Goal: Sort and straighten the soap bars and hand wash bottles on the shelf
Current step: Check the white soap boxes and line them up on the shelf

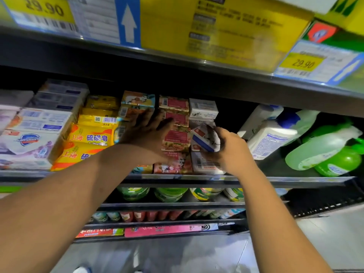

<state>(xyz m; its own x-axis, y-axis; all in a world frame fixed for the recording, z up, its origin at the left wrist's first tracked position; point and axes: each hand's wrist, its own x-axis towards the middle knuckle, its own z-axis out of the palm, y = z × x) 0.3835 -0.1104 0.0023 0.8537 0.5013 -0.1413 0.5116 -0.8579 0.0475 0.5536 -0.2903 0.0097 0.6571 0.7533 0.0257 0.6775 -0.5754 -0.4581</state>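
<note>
Now left hand [149, 133] presses flat on stacked soaps [175, 139]; right hand [230, 152] grips one white soap box [204, 139].

Dim, blurry; edges perhaps warped.

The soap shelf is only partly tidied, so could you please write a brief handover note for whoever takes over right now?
Left grip: fingers spread, resting on the red soap boxes.
Right grip: holds a white soap box, tilted, over the white-box column.
Yellow soap packs sit stacked at the left.
Done: most soap stands in columns.
Left: seat the held box, then stand up the white bottles and green bottles, which lie tipped at the right.
</note>
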